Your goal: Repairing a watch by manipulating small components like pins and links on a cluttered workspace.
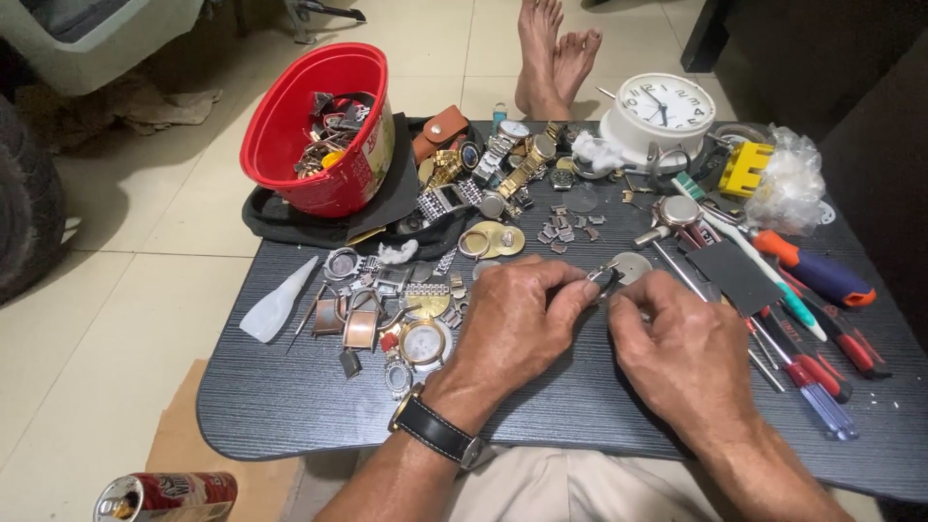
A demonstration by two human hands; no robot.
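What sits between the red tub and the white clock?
In the head view, a cluster of wristwatches and a brown leather pouch lie on the tray between the red tub and white clock.

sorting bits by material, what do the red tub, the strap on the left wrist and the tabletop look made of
Red tub: likely plastic, smooth with a glossy sheen.
Strap at the left hand: looks like black leather, matte, with a metal case beside it.
Tabletop: dark board with a fine printed wood grain, probably laminate.

We see a matt, dark wood-grain tabletop (290, 406). At its far left corner sits a glossy red plastic tub (290, 126); polished metal watch bands (512, 159) lie mid far edge. Near the right edge, screwdrivers (822, 382) show shiny plastic handles.
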